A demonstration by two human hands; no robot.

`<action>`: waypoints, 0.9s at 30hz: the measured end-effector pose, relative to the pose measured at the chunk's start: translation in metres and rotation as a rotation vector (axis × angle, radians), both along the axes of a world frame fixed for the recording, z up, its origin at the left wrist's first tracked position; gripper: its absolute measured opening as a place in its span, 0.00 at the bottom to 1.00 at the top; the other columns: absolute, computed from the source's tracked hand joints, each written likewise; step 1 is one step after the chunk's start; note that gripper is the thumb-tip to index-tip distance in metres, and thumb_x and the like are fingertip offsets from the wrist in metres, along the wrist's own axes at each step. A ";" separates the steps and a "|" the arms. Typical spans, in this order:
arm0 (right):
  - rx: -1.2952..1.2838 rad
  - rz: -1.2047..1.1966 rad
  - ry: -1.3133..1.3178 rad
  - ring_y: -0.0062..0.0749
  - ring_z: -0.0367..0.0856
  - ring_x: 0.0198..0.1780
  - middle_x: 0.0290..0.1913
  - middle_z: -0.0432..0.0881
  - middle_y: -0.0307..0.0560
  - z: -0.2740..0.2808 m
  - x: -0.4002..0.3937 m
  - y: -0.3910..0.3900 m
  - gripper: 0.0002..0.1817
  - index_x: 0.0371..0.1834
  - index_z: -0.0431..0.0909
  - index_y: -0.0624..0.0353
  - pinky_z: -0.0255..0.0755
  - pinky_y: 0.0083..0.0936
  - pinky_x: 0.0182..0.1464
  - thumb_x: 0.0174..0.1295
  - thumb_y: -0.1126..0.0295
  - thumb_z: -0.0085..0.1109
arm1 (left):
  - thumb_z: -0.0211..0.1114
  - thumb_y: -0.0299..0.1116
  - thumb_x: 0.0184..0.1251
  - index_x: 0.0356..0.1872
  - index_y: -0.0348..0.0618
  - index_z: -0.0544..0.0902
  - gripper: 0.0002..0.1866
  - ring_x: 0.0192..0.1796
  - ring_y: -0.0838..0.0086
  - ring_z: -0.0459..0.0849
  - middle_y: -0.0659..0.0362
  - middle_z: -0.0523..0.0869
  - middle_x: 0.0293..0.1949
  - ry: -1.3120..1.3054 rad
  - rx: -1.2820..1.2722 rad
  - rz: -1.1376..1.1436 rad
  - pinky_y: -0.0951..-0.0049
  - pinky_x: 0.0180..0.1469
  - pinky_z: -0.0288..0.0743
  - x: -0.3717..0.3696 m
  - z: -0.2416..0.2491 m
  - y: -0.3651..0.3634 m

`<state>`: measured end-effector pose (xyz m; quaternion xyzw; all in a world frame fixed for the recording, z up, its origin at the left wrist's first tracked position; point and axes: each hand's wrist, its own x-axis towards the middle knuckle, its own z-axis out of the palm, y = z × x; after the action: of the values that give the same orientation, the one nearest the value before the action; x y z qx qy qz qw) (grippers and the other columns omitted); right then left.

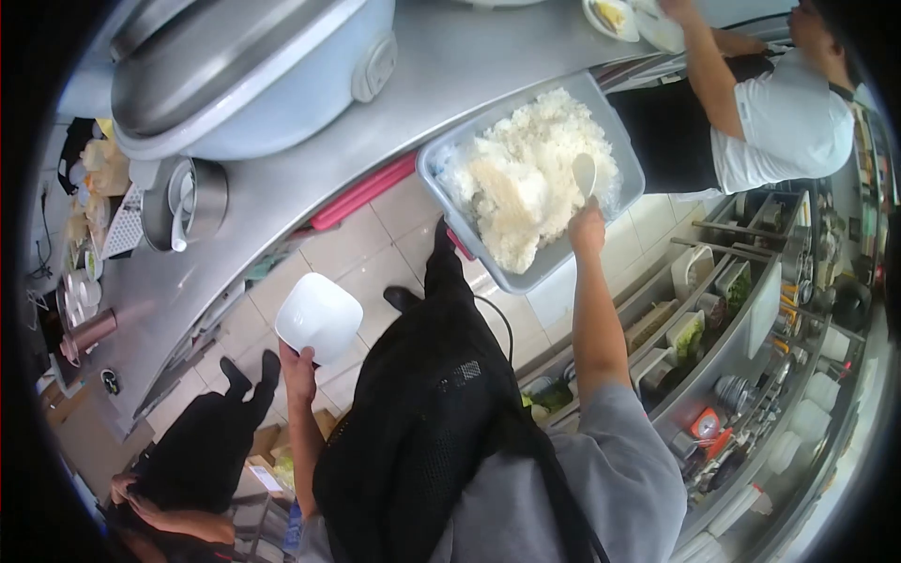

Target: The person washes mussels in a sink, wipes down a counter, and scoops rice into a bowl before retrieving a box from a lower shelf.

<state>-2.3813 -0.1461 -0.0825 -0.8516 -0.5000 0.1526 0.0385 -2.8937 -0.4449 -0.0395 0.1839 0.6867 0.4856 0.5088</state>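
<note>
A grey plastic tub full of white rice stands at the edge of the steel counter. My right hand is closed on the handle of a white rice paddle, whose blade lies against the rice near the tub's right side. To the left, over the tiled floor, my left hand grips the lower edge of an empty white square bowl. The bowl is apart from the tub.
A large rice cooker and a metal pot stand on the counter. One co-worker is at the upper right, another at the lower left. Food containers line the right side.
</note>
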 end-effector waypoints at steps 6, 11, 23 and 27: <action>0.343 0.123 0.158 0.65 0.80 0.51 0.48 0.81 0.71 -0.037 0.022 0.009 0.22 0.62 0.73 0.64 0.73 0.50 0.54 0.64 0.72 0.46 | 0.50 0.18 0.54 0.68 0.38 0.63 0.34 0.57 0.64 0.79 0.51 0.77 0.56 0.096 -0.013 -0.043 0.65 0.52 0.81 -0.009 -0.007 -0.003; 0.162 0.178 0.017 0.64 0.80 0.52 0.50 0.82 0.69 -0.031 0.016 0.027 0.22 0.58 0.77 0.65 0.73 0.51 0.57 0.63 0.64 0.56 | 0.52 0.17 0.53 0.64 0.34 0.65 0.31 0.59 0.63 0.78 0.51 0.78 0.56 0.049 0.007 0.082 0.64 0.63 0.72 0.002 0.009 -0.005; 0.963 1.064 0.679 0.55 0.73 0.63 0.59 0.77 0.61 0.385 -0.391 0.237 0.24 0.61 0.76 0.61 0.69 0.38 0.63 0.64 0.62 0.59 | 0.49 0.14 0.59 0.67 0.40 0.58 0.32 0.54 0.54 0.83 0.45 0.74 0.58 -0.009 0.238 0.221 0.52 0.43 0.89 0.016 -0.003 -0.027; 0.692 1.013 0.552 0.58 0.71 0.66 0.63 0.75 0.60 0.381 -0.512 0.313 0.22 0.63 0.75 0.56 0.68 0.49 0.66 0.66 0.64 0.53 | 0.50 0.14 0.57 0.66 0.39 0.61 0.31 0.52 0.56 0.84 0.46 0.76 0.56 0.070 0.086 0.330 0.57 0.45 0.87 0.036 0.037 -0.001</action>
<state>-2.8935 0.1673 0.2983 -0.3802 -0.8298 0.1947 0.3591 -2.8580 -0.4460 -0.0020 0.1071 0.7034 0.5846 0.3898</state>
